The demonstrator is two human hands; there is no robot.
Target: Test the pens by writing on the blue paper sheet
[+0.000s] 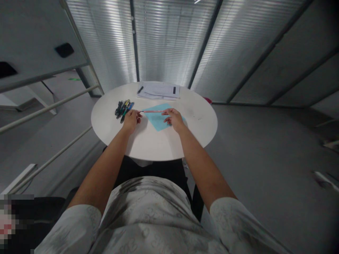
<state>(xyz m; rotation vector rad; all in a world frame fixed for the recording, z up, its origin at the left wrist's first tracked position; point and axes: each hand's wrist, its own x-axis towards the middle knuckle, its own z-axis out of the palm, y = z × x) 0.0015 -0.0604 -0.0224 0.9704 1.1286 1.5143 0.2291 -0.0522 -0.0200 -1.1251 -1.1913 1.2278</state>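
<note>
A thin pinkish stick, like a pen or pencil, [153, 111] is held level above a light blue sheet [158, 122] on the round white table. Its dark left end is pinched by my left hand [131, 120], and my right hand [173, 119] grips the other end between thumb and fingers. The lower fingers of my right hand are curled over the sheet's right part and hide some of it. Just beyond my left hand lies a pile of pens and markers [122, 108], mostly dark with some yellow, green and blue.
At the far side of the white table [153, 148] is a stack of papers [159, 91] with a dark pen on its left. A metal-railed frame [50, 107] stands to the left. Blinds [169, 42] hang behind the table.
</note>
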